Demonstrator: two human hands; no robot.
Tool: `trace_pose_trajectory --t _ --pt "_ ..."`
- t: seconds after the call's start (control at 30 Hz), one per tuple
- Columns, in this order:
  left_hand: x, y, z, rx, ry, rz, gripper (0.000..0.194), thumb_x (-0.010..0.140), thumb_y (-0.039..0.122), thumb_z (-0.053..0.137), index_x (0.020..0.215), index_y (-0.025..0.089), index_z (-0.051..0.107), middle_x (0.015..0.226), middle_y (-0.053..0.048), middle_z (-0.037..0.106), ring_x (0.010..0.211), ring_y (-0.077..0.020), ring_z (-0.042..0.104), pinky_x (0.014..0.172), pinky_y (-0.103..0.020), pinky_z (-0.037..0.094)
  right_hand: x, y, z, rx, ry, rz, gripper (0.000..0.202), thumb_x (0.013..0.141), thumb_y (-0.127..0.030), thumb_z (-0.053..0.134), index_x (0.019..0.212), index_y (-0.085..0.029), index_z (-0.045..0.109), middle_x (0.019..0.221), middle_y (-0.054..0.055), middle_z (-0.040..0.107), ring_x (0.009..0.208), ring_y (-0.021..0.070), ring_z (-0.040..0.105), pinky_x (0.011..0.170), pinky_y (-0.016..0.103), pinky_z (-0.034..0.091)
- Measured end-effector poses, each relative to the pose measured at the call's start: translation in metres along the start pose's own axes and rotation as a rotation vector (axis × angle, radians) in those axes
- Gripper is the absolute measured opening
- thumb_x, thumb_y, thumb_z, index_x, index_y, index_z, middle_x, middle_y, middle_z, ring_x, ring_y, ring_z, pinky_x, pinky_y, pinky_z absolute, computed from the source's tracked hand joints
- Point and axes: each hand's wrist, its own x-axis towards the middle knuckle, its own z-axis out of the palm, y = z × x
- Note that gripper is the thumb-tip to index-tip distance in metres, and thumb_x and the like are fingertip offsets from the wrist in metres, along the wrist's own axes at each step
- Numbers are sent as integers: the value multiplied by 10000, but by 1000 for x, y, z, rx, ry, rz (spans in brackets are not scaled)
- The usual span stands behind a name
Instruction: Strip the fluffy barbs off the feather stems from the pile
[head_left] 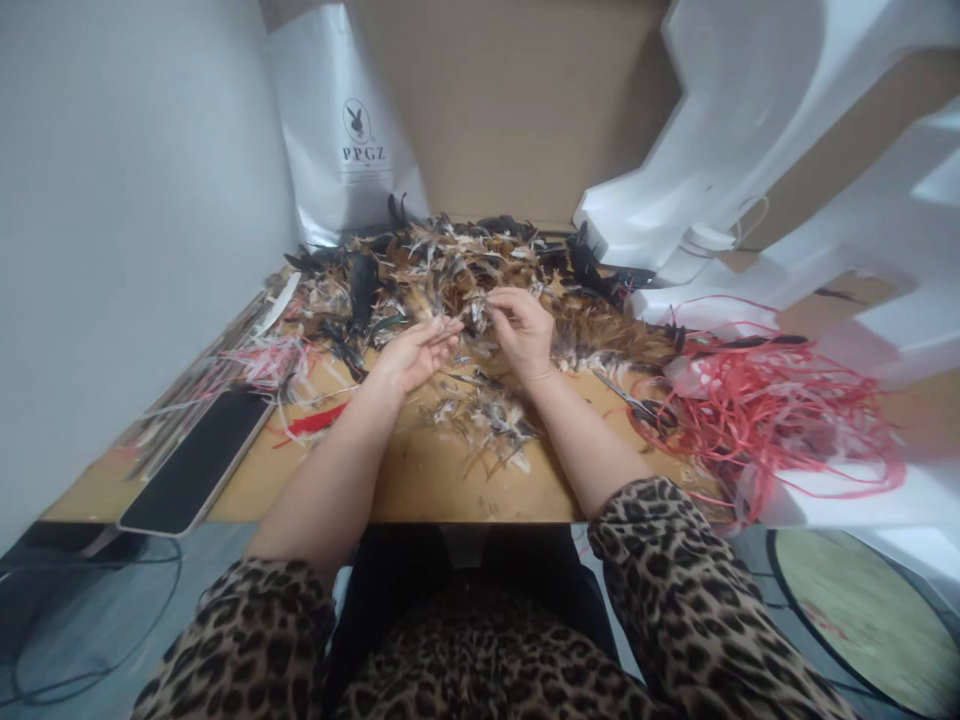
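My left hand (420,352) is turned palm up over the table, thumb and fingertips pinched together. What lies between them is too small to make out. Close by on the right, my right hand (523,328) points its closed fingertips at a small whitish feather (475,308) and appears to grip it. Behind both hands spreads a large heap of brown, black and white feathers (450,250). A smaller scatter of loose feathers (491,420) lies on the table between my forearms.
A phone (199,465) and red-and-white strands (274,362) lie at left, near a red piece (316,419). Scissors (637,402) and tangled red ribbon (795,420) are at right. A white bag (345,120) stands behind the wooden table (442,490); white foam pieces (660,150) rise at right.
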Motion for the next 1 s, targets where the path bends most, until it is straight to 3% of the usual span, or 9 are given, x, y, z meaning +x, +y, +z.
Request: trace_pose_trajectory --t 0.17,0.27,0.4,0.53,0.67,0.77,0.83,0.93,1.0 --pt "-5 1 3 63 -95 -126 101 757 157 584 829 102 629 793 -106 683 645 -129 638 550 -206 486 2 4 -4 -191 -8 -83 183 833 -276 459 856 -207 627 910 80 597 906 171 552 829 336 426" --pt "-6 1 4 -40 -115 -89 92 768 158 570 836 130 626 894 -95 680 778 -144 647 625 -216 498 -2 2 0 -249 -102 -192 184 835 -276 462 865 -223 636 915 72 594 907 167 539 827 331 412" --pt "-3 1 2 -133 -75 -44 84 777 166 564 833 151 624 783 -40 672 777 -116 640 722 -237 497 -9 -6 9 -306 -235 -333 174 830 -279 480 870 -249 647 910 58 600 891 161 517 802 322 399" --pt "-1 1 1 -127 -24 -4 85 748 142 594 827 142 625 791 -36 670 751 -95 631 771 -250 486 -13 -8 13 -323 -310 -339 179 837 -290 474 876 -265 647 944 58 592 907 158 503 809 324 394" --pt "0 1 2 -62 -2 101 72 717 114 620 788 118 629 825 -57 678 771 -100 630 768 -243 482 -13 -7 15 -248 -304 -274 172 819 -298 498 869 -249 655 943 64 588 915 157 506 821 324 402" --pt "-1 3 3 27 27 200 69 697 129 646 759 100 635 824 -70 684 751 -96 625 742 -217 478 -9 -5 18 -70 -223 -55 184 776 -327 542 849 -205 658 916 68 592 869 152 530 776 300 427" --pt "-2 4 5 91 61 240 87 684 153 665 742 95 637 835 -82 687 759 -99 624 735 -202 472 -6 -3 18 87 -203 243 217 729 -368 580 792 -174 653 779 46 598 704 128 535 649 265 437" --pt "-4 3 8 140 94 267 125 640 185 706 693 98 632 841 -89 690 776 -112 629 720 -198 471 -1 -2 15 312 -339 706 288 637 -422 653 717 -146 632 498 -31 497 426 64 383 426 206 309" --pt "-3 1 9 145 95 270 159 600 199 735 676 104 632 819 -80 692 784 -126 636 696 -195 477 1 -4 13 436 -451 873 316 580 -425 698 682 -137 615 417 -66 417 364 36 286 376 190 207"
